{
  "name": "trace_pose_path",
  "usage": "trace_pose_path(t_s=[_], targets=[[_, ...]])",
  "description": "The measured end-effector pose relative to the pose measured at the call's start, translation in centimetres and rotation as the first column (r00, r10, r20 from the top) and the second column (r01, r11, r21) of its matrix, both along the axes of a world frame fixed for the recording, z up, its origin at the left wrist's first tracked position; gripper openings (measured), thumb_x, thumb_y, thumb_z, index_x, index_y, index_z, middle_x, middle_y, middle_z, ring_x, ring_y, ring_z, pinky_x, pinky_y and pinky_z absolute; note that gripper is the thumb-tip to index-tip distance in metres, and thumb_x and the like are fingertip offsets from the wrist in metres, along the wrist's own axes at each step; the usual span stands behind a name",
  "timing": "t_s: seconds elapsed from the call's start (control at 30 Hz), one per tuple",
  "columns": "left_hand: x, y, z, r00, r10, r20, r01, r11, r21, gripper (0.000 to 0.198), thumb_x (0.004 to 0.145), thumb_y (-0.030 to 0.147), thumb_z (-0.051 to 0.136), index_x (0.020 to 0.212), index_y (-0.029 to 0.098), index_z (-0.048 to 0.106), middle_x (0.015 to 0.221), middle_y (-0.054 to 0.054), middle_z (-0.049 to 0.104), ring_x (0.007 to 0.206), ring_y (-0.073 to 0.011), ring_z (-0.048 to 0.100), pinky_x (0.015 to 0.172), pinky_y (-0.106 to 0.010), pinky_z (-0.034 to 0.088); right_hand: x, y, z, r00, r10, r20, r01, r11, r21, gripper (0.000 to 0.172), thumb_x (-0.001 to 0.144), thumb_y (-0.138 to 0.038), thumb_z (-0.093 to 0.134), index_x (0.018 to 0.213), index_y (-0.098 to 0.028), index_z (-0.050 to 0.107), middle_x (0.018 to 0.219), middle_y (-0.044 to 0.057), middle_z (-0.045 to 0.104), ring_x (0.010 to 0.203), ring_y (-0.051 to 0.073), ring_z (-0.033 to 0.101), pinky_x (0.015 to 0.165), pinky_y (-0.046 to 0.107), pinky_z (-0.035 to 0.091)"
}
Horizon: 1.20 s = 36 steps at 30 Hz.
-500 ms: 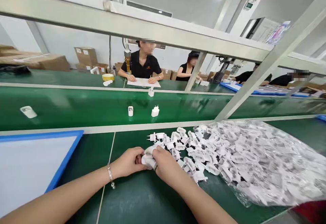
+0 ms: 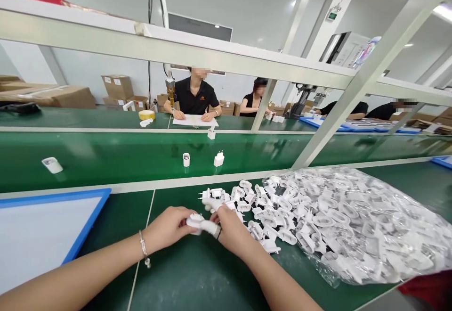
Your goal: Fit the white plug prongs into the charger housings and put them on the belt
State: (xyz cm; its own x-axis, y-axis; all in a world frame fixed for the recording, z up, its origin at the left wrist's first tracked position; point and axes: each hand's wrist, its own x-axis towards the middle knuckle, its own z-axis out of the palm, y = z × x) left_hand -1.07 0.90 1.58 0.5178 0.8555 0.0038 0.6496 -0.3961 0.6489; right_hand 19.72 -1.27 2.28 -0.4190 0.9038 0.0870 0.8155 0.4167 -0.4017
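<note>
Left hand [image 2: 168, 230] pinches one plug [image 2: 192, 221], spread right hand [image 2: 232, 229] touches it, four adapters [image 2: 219, 160] on the belt [image 2: 123, 155].

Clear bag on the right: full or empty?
Not empty: the clear bag has white plug pieces visible through most of its spread. Whether it's full to capacity, cannot tell.

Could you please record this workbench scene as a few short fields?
Left hand: pinches a small white plastic piece
Right hand: white-covered fingers at that piece; grip unclear
Right of hands: loose heap of white plastic plug parts beside a clear plastic bag of similar parts
Left: flat white board with blue border, on the dark green benchtop
Ahead: white plastic housings spaced along a shiny green strip
</note>
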Motion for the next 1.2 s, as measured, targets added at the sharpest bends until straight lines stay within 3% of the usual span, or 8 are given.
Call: trace_pose_path(t_s=[0.2, 0.4, 0.53, 0.6, 0.7, 0.8, 1.0, 1.2], targets=[[-7.5, 9.8, 2.2, 0.828, 0.489, -0.274, -0.444, 0.871, 0.212, 0.044, 0.081, 0.048, 0.051, 0.110, 0.018, 0.066, 0.095, -0.008, 0.071, 0.089, -0.0281, 0.066, 0.070, -0.027, 0.047, 1.4, 1.0, 0.6, 0.920, -0.217, 0.327, 0.196, 0.976, 0.095, 0.023, 0.071, 0.002, 0.061, 0.090, -0.012, 0.063, 0.090, 0.013, 0.061, 0.090, 0.028, 0.058, 0.078, 0.034, 0.045], [-10.9, 14.9, 2.6, 0.677, 0.630, -0.381, -0.581, 0.775, 0.249, 0.058, 0.076, 0.054, 0.059, 0.111, 0.008, 0.065, 0.106, -0.019, 0.067, 0.097, -0.0383, 0.062, 0.076, -0.037, 0.051, -0.4, 0.5, -0.4, 0.899, -0.172, 0.402, 0.173, 0.984, 0.034, 0.024, 0.070, 0.006, 0.059, 0.087, -0.011, 0.063, 0.082, 0.013, 0.062, 0.080, 0.027, 0.059, 0.069, 0.033, 0.044], [-6.8, 16.7, 4.0, 0.665, 0.669, -0.332, -0.495, 0.728, 0.475, 0.070, 0.086, 0.054, 0.048, 0.137, 0.005, 0.043, 0.138, -0.027, 0.044, 0.125, -0.0480, 0.038, 0.092, -0.059, 0.041, 0.7, 0.7, 0.4, 0.916, -0.206, 0.344, 0.198, 0.979, 0.059, 0.026, 0.065, 0.005, 0.059, 0.082, -0.014, 0.060, 0.082, 0.010, 0.061, 0.081, 0.026, 0.057, 0.069, 0.031, 0.043], [-3.2, 17.8, 4.0, 0.755, 0.562, -0.338, -0.334, 0.773, 0.540, 0.050, 0.092, 0.031, 0.039, 0.140, 0.015, 0.041, 0.143, -0.018, 0.041, 0.131, -0.0387, 0.033, 0.100, -0.054, 0.038, 1.2, 0.8, 0.7, 0.929, -0.243, 0.279, 0.228, 0.970, 0.083, 0.022, 0.067, 0.003, 0.056, 0.079, -0.015, 0.058, 0.082, 0.009, 0.060, 0.081, 0.025, 0.057, 0.071, 0.031, 0.043], [2.0, 19.3, 2.5, 0.842, 0.346, -0.415, -0.117, 0.867, 0.484, 0.061, 0.081, 0.003, 0.043, 0.134, 0.030, 0.047, 0.148, -0.002, 0.038, 0.135, -0.0268, 0.031, 0.108, -0.042, 0.034, 1.6, 0.9, 0.7, 0.940, -0.292, 0.175, 0.284, 0.956, 0.069, 0.017, 0.073, 0.000, 0.052, 0.075, -0.017, 0.055, 0.083, 0.009, 0.061, 0.081, 0.024, 0.058, 0.073, 0.032, 0.044], [5.2, 20.2, 0.9, 0.860, 0.224, -0.458, -0.017, 0.911, 0.413, 0.052, 0.076, -0.001, 0.051, 0.120, 0.024, 0.057, 0.137, -0.006, 0.048, 0.129, -0.0264, 0.040, 0.105, -0.040, 0.037, 1.8, 0.9, 0.2, 0.948, -0.317, -0.017, 0.317, 0.948, -0.034, 0.012, 0.081, -0.008, 0.050, 0.087, -0.017, 0.057, 0.087, 0.008, 0.063, 0.082, 0.024, 0.060, 0.071, 0.031, 0.045], [4.6, 17.2, 2.3, 0.872, 0.192, -0.450, -0.015, 0.930, 0.367, 0.020, 0.086, 0.020, 0.054, 0.104, 0.017, 0.059, 0.109, -0.011, 0.054, 0.091, -0.0244, 0.061, 0.087, -0.037, 0.048, 2.4, 1.2, -0.5, 0.871, -0.230, -0.435, 0.178, 0.971, -0.158, 0.017, 0.089, -0.023, 0.048, 0.102, -0.020, 0.057, 0.083, 0.004, 0.064, 0.075, 0.020, 0.061, 0.071, 0.030, 0.047], [0.4, 4.8, 4.5, 0.957, 0.013, -0.289, 0.054, 0.973, 0.223, 0.023, 0.086, 0.042, 0.057, 0.100, 0.023, 0.059, 0.102, -0.004, 0.052, 0.081, -0.0201, 0.060, 0.073, -0.028, 0.047, 2.3, 1.0, -0.4, 0.777, -0.120, -0.618, 0.024, 0.986, -0.162, 0.023, 0.089, -0.026, 0.051, 0.111, -0.020, 0.054, 0.088, 0.002, 0.062, 0.078, 0.017, 0.060, 0.077, 0.030, 0.050]])
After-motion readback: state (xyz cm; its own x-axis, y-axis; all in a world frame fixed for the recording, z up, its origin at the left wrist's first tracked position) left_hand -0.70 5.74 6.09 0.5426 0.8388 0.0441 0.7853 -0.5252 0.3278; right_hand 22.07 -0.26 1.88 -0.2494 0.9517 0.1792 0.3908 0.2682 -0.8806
